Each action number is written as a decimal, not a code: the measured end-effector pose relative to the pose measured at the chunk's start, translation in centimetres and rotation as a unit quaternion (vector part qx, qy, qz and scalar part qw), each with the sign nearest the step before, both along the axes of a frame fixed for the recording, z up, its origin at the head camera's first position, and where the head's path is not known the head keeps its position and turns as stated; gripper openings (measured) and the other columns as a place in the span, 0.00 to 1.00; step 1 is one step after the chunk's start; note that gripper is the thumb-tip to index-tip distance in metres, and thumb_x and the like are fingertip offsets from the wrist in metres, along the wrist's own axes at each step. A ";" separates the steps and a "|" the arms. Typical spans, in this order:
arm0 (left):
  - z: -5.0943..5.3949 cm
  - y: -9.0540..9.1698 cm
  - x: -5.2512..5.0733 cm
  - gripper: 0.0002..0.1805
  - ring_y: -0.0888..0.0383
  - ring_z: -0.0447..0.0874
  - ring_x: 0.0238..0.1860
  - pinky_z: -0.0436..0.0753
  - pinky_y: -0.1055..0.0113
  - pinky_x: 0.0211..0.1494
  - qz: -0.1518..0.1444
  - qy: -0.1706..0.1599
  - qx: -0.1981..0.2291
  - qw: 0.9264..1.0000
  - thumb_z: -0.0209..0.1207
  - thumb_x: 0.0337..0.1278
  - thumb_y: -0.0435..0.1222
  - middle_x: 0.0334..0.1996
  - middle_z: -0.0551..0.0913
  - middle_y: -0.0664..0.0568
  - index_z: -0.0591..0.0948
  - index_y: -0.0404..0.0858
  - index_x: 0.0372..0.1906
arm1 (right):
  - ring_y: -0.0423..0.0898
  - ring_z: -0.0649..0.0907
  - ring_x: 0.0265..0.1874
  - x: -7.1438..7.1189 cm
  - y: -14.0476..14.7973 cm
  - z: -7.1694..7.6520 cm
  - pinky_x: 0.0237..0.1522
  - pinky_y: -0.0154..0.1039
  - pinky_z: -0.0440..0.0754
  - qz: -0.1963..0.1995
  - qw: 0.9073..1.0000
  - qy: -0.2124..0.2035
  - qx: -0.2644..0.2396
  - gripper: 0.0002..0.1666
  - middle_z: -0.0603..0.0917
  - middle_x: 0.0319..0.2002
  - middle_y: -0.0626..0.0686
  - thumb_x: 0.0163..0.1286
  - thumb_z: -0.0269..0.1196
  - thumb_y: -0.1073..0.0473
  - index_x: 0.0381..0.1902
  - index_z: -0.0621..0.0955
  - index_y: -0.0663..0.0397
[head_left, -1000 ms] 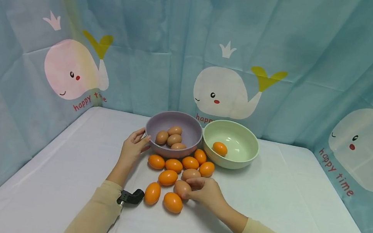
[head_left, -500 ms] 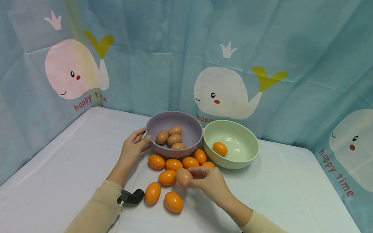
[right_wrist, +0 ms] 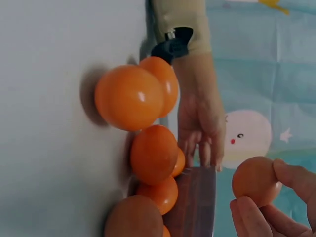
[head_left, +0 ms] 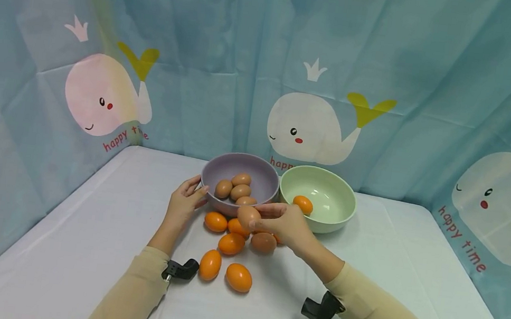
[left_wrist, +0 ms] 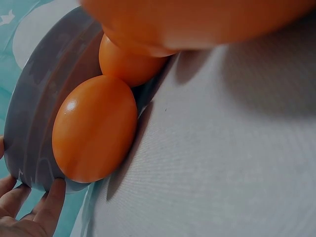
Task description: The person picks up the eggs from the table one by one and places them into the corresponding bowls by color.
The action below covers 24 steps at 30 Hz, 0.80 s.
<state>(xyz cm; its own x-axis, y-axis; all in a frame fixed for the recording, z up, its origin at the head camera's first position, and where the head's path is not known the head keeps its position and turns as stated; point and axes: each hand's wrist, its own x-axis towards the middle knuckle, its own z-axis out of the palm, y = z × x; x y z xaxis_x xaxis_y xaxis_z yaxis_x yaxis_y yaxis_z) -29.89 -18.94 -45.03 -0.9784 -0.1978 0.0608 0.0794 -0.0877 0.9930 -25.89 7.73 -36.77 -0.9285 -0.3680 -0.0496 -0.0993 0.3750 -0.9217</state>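
My right hand (head_left: 292, 230) pinches a brown egg (head_left: 247, 217) between thumb and fingers, just in front of the purple bowl (head_left: 261, 171). The right wrist view shows this held egg (right_wrist: 254, 180) off the table. My left hand (head_left: 180, 204) rests its fingers and thumb against the left outer side of the purple bowl. Its fingertips touch the bowl wall (left_wrist: 29, 133) in the left wrist view. Several brown eggs (head_left: 240, 192) lie inside that bowl. Another brown egg (head_left: 263, 243) lies on the table below my right hand, among several orange eggs (head_left: 231, 243).
A light green bowl (head_left: 333, 206) stands close against the purple one and contains one orange egg (head_left: 302, 204). My right hand hides part of its front and some orange eggs. Behind the white table (head_left: 85, 223) hangs a blue curtain (head_left: 223, 107).
The right hand has lifted one brown egg from among the orange eggs and carried it up and away, towards the purple bowl. My left hand has stayed at that bowl.
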 end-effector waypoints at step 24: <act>0.1 0.0 0.2 0.32 0.48 0.66 0.74 0.81 0.59 0.64 -0.003 0.001 -0.006 1.000 0.58 0.70 0.37 0.77 0.59 0.45 0.63 0.35 0.74 | 0.45 0.86 0.50 -7.0 -4.5 0.2 0.49 0.34 0.88 -0.036 0.999 0.024 0.021 0.24 0.89 0.48 0.55 0.57 0.76 0.54 0.51 0.87 0.55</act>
<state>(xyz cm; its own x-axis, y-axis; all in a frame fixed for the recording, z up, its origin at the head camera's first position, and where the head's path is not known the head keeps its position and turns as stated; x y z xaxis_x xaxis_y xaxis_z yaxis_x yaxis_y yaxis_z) -29.69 -18.95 -44.94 -0.9795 -0.1903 0.0660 0.0818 -0.0762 0.9937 -32.85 3.26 -36.60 -0.9539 -0.2996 -0.0187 -0.1145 0.4208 -0.8999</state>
